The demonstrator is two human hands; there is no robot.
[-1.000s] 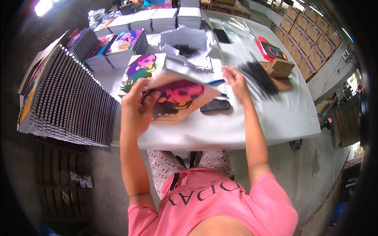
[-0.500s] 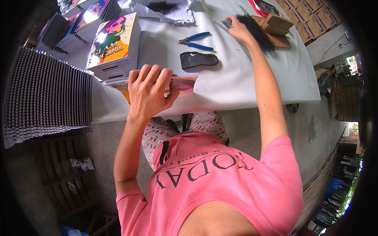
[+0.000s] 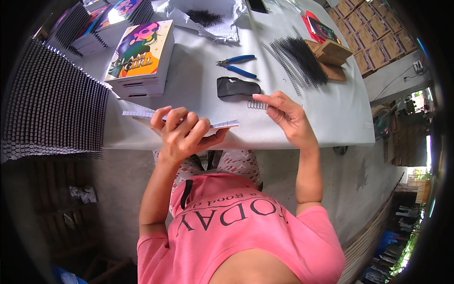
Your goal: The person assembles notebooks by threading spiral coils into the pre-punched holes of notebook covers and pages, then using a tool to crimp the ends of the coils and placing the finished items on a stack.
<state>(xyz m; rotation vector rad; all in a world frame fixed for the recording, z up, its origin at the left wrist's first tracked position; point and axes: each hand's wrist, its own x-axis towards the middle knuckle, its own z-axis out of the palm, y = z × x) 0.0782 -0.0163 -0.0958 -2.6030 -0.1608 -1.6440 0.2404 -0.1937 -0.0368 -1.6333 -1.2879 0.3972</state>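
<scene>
My left hand [image 3: 182, 132] grips a thin notebook [image 3: 224, 124] near the table's front edge, its fingers curled over the top and the pages facing upward. A short spiral binding coil [image 3: 257, 104] is pinched between the thumb and fingers of my right hand [image 3: 287, 117]. The coil's free end points toward the notebook, and the two are apart. Just beyond the coil lies a black pouch-like object [image 3: 238, 88]. Blue-handled cutting pliers [image 3: 236, 60] rest with jaws apart behind it. More dark coils [image 3: 300, 61] are heaped at the right, against a wooden block [image 3: 333, 54].
A stack of notebooks with an illustrated cover [image 3: 137, 52] stands left of centre. Tall rows of coil-bound spines [image 3: 56, 104] fill the left edge. A crumpled white wrapping [image 3: 222, 28] holds dark coils at the back. Cartons [image 3: 373, 33] stand beyond the white table [image 3: 331, 123].
My right hand has come back from the coil heap toward the notebook, bringing one coil. My left hand has tilted the notebook, so its pages now show instead of its coloured cover.
</scene>
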